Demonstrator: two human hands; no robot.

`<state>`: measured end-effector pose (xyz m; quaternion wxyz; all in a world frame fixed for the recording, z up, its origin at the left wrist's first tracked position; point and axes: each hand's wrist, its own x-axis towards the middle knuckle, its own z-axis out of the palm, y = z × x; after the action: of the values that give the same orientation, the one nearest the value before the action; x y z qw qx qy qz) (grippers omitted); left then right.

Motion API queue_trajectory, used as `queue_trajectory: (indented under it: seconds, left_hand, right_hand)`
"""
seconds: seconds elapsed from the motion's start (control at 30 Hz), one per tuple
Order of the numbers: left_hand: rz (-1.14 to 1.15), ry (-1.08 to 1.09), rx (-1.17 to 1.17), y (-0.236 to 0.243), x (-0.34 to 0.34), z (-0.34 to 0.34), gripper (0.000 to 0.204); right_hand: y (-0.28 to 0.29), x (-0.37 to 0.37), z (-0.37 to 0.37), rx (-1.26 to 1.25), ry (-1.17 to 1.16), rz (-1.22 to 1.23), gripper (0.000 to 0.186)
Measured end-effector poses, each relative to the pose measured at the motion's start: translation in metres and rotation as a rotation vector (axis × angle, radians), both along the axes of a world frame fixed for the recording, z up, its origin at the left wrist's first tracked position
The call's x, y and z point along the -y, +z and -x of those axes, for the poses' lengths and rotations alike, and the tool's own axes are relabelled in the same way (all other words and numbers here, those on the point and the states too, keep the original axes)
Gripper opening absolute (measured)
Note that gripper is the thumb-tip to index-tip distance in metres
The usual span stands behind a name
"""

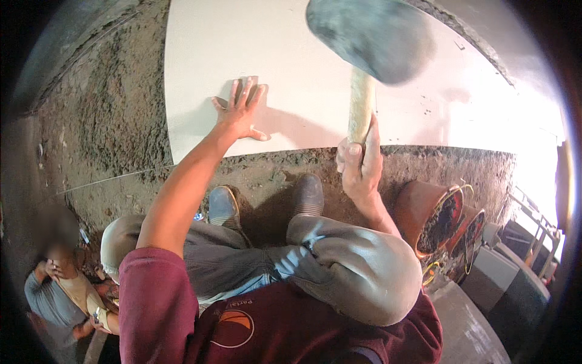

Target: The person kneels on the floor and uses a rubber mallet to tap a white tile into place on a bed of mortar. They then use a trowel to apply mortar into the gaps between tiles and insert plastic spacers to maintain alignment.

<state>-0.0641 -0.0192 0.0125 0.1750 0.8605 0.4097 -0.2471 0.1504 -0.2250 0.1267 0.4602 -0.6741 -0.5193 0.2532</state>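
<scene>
My left hand (239, 112) lies flat with fingers spread on a large pale slab (291, 85), near its left end. In my right hand (362, 161) is the light wooden handle of a rubber mallet (362, 103). The mallet's big dark grey head is raised above the slab and smeared by motion. My fingers and thumb wrap round the lower part of the handle, close to the slab's near edge. A dark shadow falls on the slab between my two hands.
Wet, rough mortar (130, 97) spreads left of the slab, with a taut string (115, 179) across it. Two orange-brown buckets (418, 212) with dark residue lie tipped at the right. My boots (308, 194) stand on bare soil. Another person (60, 291) sits at the lower left.
</scene>
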Motion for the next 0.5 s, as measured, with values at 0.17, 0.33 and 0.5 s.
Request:
queue_trajectory:
  seconds: [0.17, 0.33, 0.5]
  left_hand:
    - [0.023, 0.000, -0.065, -0.004, 0.000, -0.006, 0.147]
    - [-0.033, -0.011, -0.060, -0.009, 0.001, -0.004, 0.149]
    - [-0.018, -0.032, -0.021, -0.009, 0.000, -0.003, 0.150]
  right_hand:
    - [-0.030, 0.004, 0.002, 0.110, 0.036, 0.368, 0.059]
    - [-0.038, 0.009, 0.002, -0.017, -0.012, 0.129, 0.061]
    - [-0.024, 0.006, 0.002, 0.002, 0.007, 0.441, 0.061]
